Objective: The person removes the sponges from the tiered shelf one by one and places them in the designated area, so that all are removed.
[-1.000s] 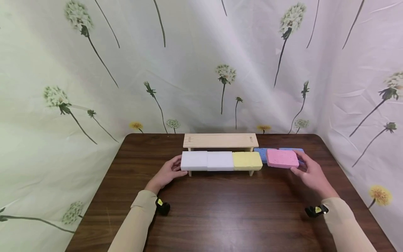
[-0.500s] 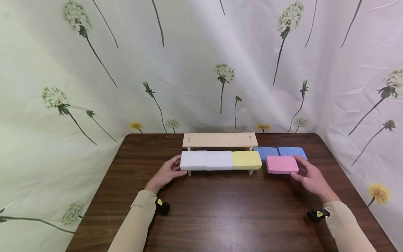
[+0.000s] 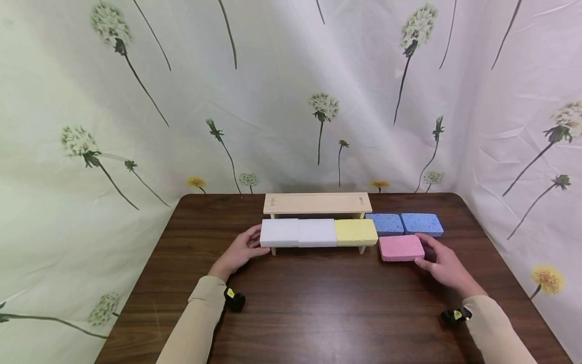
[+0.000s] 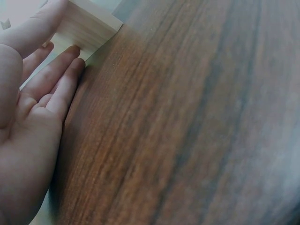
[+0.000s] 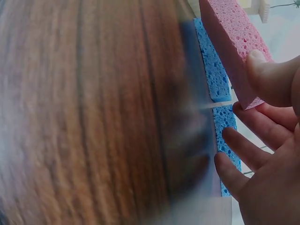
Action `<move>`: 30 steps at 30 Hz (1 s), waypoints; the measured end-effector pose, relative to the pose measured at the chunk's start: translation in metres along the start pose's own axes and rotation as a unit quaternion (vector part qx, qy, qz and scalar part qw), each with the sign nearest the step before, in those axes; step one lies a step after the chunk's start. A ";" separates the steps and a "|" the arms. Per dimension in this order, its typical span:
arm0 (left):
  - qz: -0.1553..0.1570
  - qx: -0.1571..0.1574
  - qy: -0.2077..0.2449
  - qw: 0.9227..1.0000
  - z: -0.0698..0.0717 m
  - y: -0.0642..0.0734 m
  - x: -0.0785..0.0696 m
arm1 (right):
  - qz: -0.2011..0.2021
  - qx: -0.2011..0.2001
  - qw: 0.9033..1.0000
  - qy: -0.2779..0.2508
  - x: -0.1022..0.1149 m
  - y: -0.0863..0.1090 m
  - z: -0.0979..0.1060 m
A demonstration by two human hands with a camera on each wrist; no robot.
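In the head view my right hand (image 3: 447, 265) pinches the right end of a pink sponge (image 3: 401, 248), held above the table; the right wrist view shows the thumb on its side and a fingertip under its end. My left hand (image 3: 238, 254) grips the left end of a stepped wooden stand (image 3: 318, 203), thumb at its front edge; the fingertips at the back are hidden in the head view. On the stand's lower step, two white sponges (image 3: 297, 232) and a yellow sponge (image 3: 356, 231) lie in a row. Two blue sponges (image 3: 422, 224) lie behind the pink one.
The dark wood-grain table (image 3: 300, 308) reaches to a flower-printed curtain (image 3: 273, 111) at the back and sides. The stand's bare upper step is behind the row of sponges. A black wrist camera (image 3: 454, 317) is strapped to my right wrist, another (image 3: 234, 299) to my left.
My right hand has brought the pink sponge nearer to me and slightly left, away from the blue sponges, which now show more fully. The left hand has stayed at the stand's end.
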State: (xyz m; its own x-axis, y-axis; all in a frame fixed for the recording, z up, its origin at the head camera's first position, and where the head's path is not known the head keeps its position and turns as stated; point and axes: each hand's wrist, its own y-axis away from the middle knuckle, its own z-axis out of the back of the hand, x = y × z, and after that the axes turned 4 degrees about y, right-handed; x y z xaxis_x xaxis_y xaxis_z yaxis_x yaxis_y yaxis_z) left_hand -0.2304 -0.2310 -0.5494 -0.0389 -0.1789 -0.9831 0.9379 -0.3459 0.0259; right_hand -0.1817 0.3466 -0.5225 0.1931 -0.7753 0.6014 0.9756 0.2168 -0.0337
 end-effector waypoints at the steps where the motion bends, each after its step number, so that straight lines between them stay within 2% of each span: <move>1: 0.002 -0.001 0.001 1.000 0.000 0.000 0.000 | 0.000 0.003 1.000 0.002 0.000 0.000 -0.001; 11: -0.002 -0.006 0.003 1.000 -0.002 0.000 -0.001 | 0.001 0.023 1.000 0.019 0.000 -0.004 -0.007; 21: -0.004 0.000 0.001 1.000 -0.001 0.002 -0.001 | 0.019 0.012 0.999 0.039 0.003 -0.004 -0.012; 30: -0.002 -0.003 0.006 1.000 -0.001 0.001 -0.002 | 0.005 0.016 0.998 0.055 0.002 -0.011 -0.019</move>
State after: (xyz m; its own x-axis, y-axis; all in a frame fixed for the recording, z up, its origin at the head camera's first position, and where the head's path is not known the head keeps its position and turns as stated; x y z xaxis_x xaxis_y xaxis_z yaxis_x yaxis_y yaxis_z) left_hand -0.2286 -0.2301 -0.5478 -0.0377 -0.1667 -0.9853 0.9395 -0.3417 0.0219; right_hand -0.1898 0.3320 -0.5363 0.2149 -0.8334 0.5091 0.9702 0.2419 -0.0136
